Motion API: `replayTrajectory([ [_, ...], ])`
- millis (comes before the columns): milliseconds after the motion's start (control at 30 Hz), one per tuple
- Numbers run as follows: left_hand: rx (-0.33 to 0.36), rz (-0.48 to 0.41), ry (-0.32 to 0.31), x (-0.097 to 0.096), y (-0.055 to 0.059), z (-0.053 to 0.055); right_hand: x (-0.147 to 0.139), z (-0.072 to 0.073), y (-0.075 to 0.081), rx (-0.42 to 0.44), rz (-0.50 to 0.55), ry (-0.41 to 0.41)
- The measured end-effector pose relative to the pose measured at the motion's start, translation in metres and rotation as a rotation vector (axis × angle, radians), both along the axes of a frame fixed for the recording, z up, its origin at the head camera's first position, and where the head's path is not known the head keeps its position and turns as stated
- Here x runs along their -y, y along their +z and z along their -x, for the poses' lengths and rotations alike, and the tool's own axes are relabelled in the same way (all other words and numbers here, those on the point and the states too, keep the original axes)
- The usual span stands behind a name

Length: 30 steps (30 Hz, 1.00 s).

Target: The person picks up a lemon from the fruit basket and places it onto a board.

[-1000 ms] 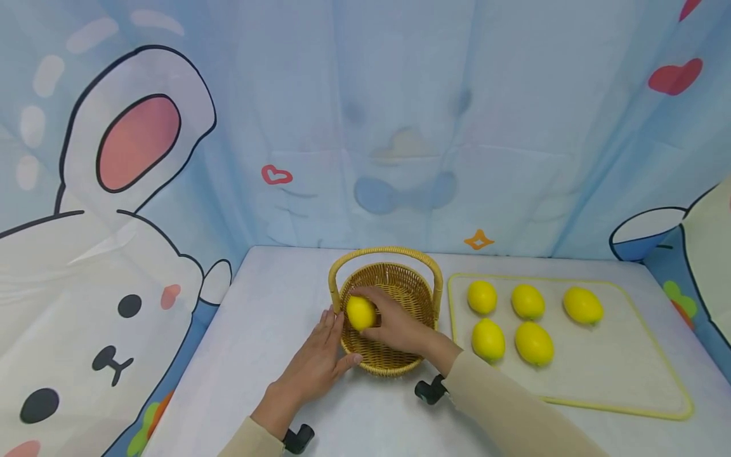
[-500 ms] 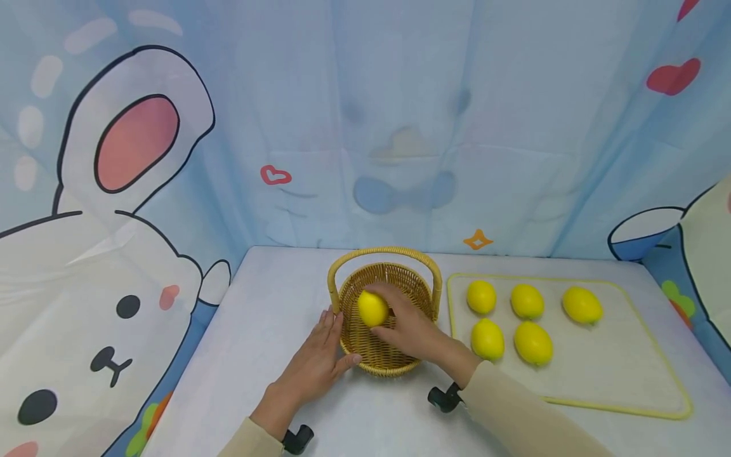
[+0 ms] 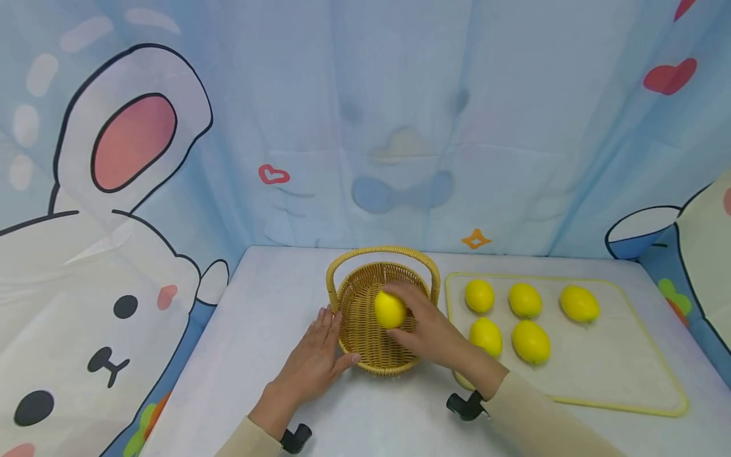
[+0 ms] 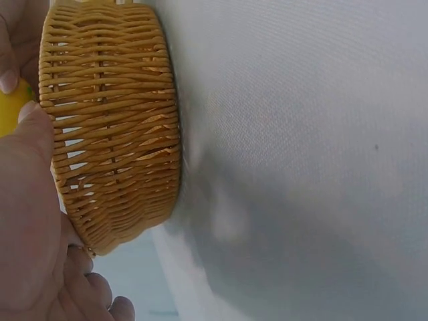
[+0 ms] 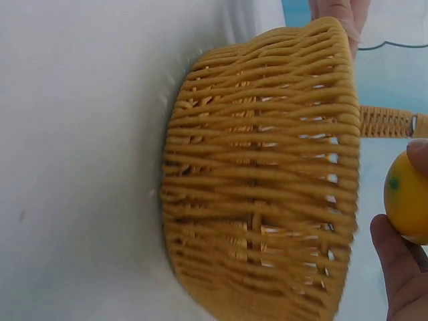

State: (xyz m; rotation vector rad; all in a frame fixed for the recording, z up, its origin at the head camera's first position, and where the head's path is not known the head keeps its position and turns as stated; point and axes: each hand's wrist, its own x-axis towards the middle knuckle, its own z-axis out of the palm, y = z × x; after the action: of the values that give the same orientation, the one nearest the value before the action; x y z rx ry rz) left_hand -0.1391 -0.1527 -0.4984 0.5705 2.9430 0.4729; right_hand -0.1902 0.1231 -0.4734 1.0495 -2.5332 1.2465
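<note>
A wicker basket [image 3: 362,339] with an arched handle stands on the white table. My right hand [image 3: 428,333] holds a yellow lemon [image 3: 390,310] over the basket's inside, thumb below and fingers round the far side. In the right wrist view the lemon [image 5: 404,200] is raised above the basket's rim. My left hand [image 3: 311,358] rests against the basket's left side with straight fingers, its thumb at the front rim. The left wrist view shows that thumb touching the woven rim of the basket [image 4: 114,134]. No other lemon shows in the basket.
Right of the basket lies a pale tray [image 3: 617,368] with a yellow edge. Several lemons [image 3: 531,343] sit on it, grouped in its left and middle part. A blue printed curtain [image 3: 400,127] hangs behind the table.
My right hand has carried the lemon rightward, from the basket's left inner side to over its middle. The left hand and the basket have stayed put.
</note>
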Motion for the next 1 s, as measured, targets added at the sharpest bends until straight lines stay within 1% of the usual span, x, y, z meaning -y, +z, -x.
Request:
replayTrajectory([
  [100,-0.011,0.033,-0.003,-0.001,0.002,0.0,-0.009,-0.004,0.003,-0.022,-0.003,-0.005],
  [233,-0.016,0.049,-0.002,-0.002,0.006,0.0,-0.021,-0.011,0.008,-0.055,-0.008,-0.016],
  [400,-0.019,0.051,-0.001,-0.003,0.008,-0.001,-0.036,-0.019,0.012,-0.036,0.007,-0.023],
  [533,-0.024,0.048,-0.004,-0.004,0.007,-0.001,-0.049,-0.027,0.013,-0.031,0.004,-0.071],
  [700,-0.023,0.048,-0.01,-0.004,0.005,-0.001,-0.071,-0.034,0.012,-0.067,0.007,-0.136],
  [867,-0.023,0.054,-0.01,-0.003,0.004,-0.001,-0.096,-0.038,0.013,-0.107,0.043,-0.178],
  [1000,-0.028,0.047,-0.008,-0.002,0.003,0.0,-0.115,-0.039,0.014,-0.119,0.059,-0.237],
])
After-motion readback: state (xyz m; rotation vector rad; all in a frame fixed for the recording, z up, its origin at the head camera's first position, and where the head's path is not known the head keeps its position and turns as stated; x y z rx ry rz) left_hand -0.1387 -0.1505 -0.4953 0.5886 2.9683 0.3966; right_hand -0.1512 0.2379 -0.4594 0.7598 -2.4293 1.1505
